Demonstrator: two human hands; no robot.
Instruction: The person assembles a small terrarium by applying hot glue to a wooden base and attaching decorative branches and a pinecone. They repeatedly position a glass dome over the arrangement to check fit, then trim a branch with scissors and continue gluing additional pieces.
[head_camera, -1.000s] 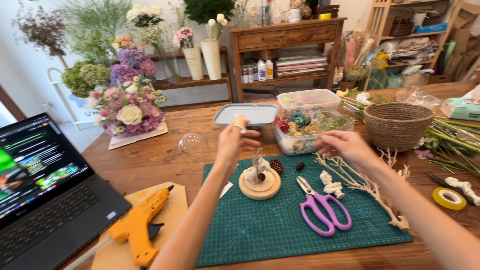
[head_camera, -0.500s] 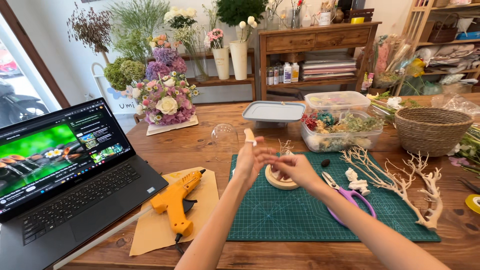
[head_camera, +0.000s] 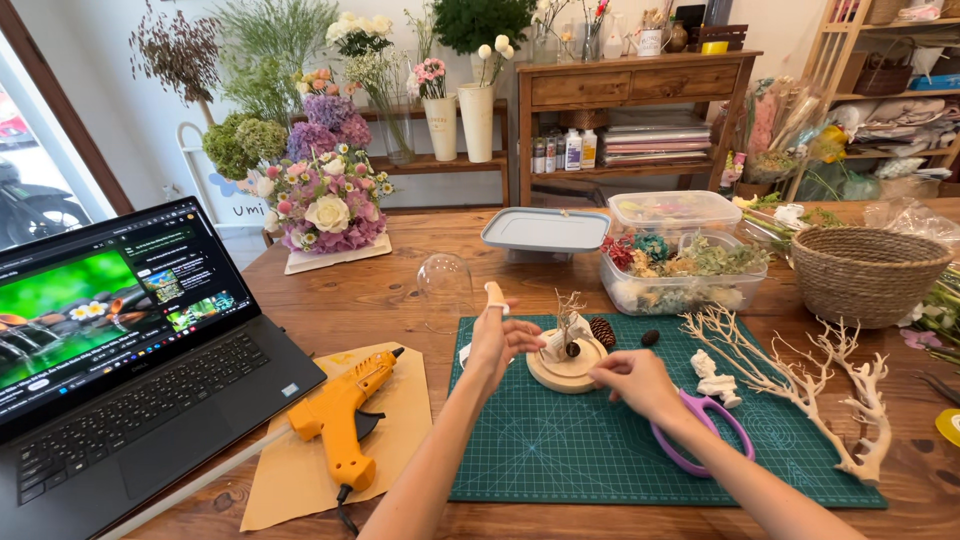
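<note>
A round wooden base (head_camera: 567, 368) sits on the green cutting mat (head_camera: 600, 450), carrying a thin dry twig, a small white piece and a dark bead. My left hand (head_camera: 500, 342) is at the base's left side, its thumb and fingers pinching the white piece and its taped index finger raised. My right hand (head_camera: 635, 382) rests at the base's right rim with its fingertips curled together; whether they hold anything is unclear. A pine cone (head_camera: 603, 331) lies just behind the base. Purple scissors (head_camera: 705, 440) lie partly under my right wrist.
An orange glue gun (head_camera: 343, 420) lies on brown paper left of the mat, beside an open laptop (head_camera: 130, 350). A glass dome (head_camera: 445, 290), a clear box of dried flowers (head_camera: 685, 272), a wicker basket (head_camera: 866, 272) and white branches (head_camera: 800, 390) surround the mat.
My right hand has come back from the white branches to the wooden base. My left hand has stayed at the base. The view has swung left, showing more of the laptop.
</note>
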